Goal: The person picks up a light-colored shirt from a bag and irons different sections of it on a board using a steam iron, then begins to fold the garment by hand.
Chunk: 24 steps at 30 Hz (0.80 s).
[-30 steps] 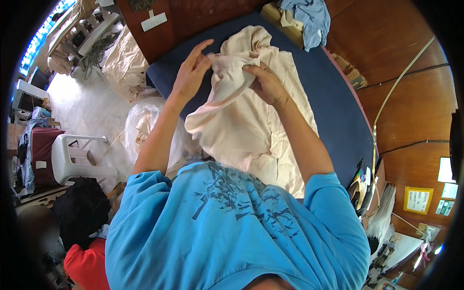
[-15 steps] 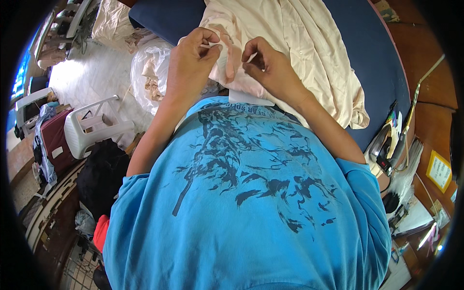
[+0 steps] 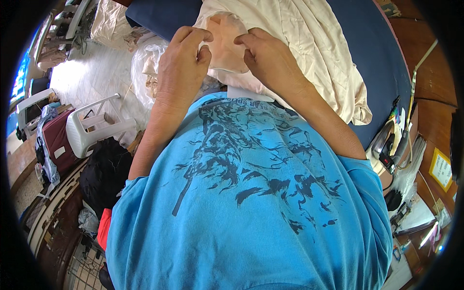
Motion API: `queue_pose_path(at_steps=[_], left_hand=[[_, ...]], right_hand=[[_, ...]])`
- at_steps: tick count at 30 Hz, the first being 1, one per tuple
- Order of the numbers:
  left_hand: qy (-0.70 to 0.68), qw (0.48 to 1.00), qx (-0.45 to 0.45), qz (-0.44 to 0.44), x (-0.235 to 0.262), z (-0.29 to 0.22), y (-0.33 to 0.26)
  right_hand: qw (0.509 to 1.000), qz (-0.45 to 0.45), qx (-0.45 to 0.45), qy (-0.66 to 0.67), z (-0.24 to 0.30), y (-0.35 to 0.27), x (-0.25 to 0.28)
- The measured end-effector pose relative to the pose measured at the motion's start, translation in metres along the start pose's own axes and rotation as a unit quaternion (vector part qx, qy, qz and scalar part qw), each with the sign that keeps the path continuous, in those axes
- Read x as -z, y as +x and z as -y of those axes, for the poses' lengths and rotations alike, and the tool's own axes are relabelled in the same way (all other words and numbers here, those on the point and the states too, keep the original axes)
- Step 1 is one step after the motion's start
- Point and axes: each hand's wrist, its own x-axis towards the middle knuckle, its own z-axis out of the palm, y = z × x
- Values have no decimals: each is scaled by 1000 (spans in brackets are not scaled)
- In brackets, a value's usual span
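**Both hands on the cream cloth**

I'm looking straight down over a bright blue T-shirt (image 3: 251, 203), and both hands are up at the top of the view. The left hand (image 3: 181, 67) has its fingers curled, tips pinching the near edge of the cream cloth (image 3: 309, 48). The right hand (image 3: 270, 60) sits just beside it, fingers bent and gripping the same edge. Between them a rounded pinkish patch of the cloth bulges up. The cloth lies spread across the dark blue table top (image 3: 377, 63), draping toward the right. An iron (image 3: 386, 145) rests at the table's right edge. Left, on the floor, a white plastic chair (image 3: 92, 130) stands near a clear plastic bag (image 3: 145, 67).
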Motion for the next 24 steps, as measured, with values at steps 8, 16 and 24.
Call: queue_pose_path(at_steps=[8,16,24], left_hand=[[2,1000,-23,-20,-3,-10,5],[-101,993,-57,-29,-7,-20,30],[-112,991,-77,-12,-10,-37,39]], right_hand=[[1000,-10,-3,-19,-7,5,13],[980,-143,65,123,13,14,26],[982,50,181,5,-13,47,28]])
